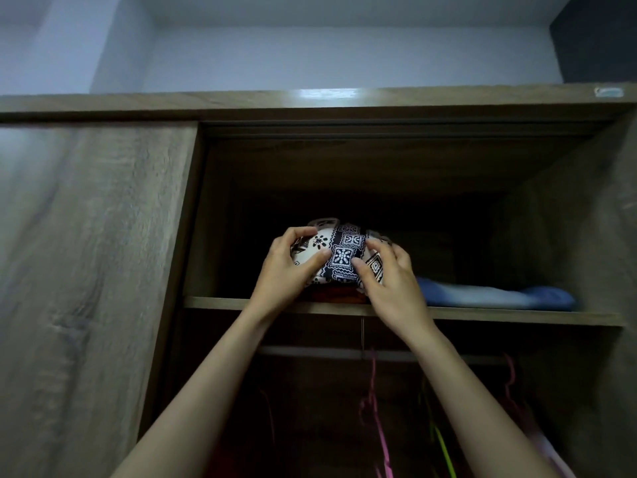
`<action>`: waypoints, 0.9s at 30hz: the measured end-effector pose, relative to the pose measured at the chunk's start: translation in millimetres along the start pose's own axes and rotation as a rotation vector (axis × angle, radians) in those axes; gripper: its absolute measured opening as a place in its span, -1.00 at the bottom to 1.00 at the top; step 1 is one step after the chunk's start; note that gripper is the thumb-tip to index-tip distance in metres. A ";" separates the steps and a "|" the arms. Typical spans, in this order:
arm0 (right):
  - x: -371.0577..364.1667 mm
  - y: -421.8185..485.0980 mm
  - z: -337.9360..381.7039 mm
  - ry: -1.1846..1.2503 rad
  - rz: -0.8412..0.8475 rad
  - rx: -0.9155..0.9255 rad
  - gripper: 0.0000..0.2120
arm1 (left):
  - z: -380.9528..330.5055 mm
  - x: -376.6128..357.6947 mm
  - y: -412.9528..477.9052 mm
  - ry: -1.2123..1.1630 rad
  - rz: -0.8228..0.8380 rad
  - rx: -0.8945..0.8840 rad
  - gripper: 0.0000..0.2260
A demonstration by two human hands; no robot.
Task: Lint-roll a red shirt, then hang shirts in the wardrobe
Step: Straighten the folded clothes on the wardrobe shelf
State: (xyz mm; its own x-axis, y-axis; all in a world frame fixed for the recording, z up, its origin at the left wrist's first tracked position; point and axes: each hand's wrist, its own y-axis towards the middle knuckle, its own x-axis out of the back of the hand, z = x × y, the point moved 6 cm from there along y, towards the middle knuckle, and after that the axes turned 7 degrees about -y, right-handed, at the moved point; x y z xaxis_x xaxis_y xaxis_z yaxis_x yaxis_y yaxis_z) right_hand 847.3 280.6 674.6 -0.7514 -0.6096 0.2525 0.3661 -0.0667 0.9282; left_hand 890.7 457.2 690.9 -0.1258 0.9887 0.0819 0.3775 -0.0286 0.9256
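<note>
Both my arms reach up to the upper shelf (220,302) of the open wooden wardrobe. My left hand (286,267) and my right hand (391,270) grip a folded black-and-white patterned cloth (344,257) from either side, thumbs on its front. It sits on top of a folded red garment (339,295) on the shelf, of which only a thin edge shows. Below the shelf runs the hanging rail (310,351) with pink hangers (374,401) on it.
A folded blue denim garment (493,297) lies on the same shelf to the right. The wardrobe's sliding door (86,270) covers the left half. A green hanger (444,450) and more pink ones (513,391) hang lower right. The shelf's back is dark.
</note>
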 end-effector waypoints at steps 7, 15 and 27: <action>0.2 -5.6 3.2 -0.001 0.023 0.069 -0.50 | -2.6 -8.9 -2.0 -0.304 -0.116 0.251 -0.40; 9.6 -24.5 -2.9 0.190 -0.069 0.203 -0.47 | -7.8 -18.7 -27.1 -0.406 -0.148 0.338 -0.42; 16.5 -31.6 -10.7 0.632 -0.053 -0.105 -0.45 | -21.6 -22.1 -38.2 -0.380 0.039 0.245 -0.65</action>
State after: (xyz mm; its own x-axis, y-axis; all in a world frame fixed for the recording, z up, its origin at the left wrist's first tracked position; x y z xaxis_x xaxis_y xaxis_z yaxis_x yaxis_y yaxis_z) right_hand 829.2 264.2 646.5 -0.3131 -0.9492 -0.0319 0.4132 -0.1663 0.8953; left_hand 859.2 433.2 661.7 0.2212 0.9728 -0.0690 0.5869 -0.0763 0.8060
